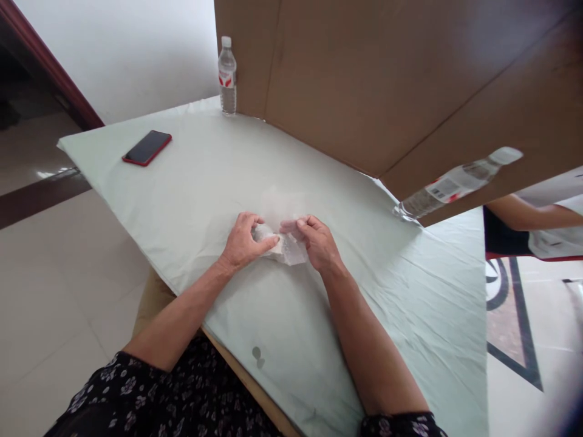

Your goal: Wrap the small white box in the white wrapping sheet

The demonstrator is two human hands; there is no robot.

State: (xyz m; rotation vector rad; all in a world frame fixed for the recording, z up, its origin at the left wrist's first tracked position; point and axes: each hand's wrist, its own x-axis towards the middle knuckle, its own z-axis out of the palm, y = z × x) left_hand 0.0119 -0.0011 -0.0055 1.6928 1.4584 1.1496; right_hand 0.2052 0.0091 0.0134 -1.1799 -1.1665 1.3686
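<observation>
Over the middle of the cloth-covered table, my left hand (246,240) curls its thumb and fingers around a small whitish bundle (274,247). The bundle's exact kind is hard to make out. Thin clear plastic film (295,250) spreads from it toward the right, with a faint sheet of it showing beyond my fingertips. My right hand (317,241) pinches the edge of this film between thumb and fingers. The two hands are a short distance apart, with the film between them. My fingers cover part of the bundle.
A pale green cloth (191,182) covers the table. A phone with a red edge (147,148) lies at the back left. One water bottle (227,79) stands against the brown cardboard panel (328,79); another bottle (455,185) is at the right. Another person's arm (523,213) shows beyond the panel.
</observation>
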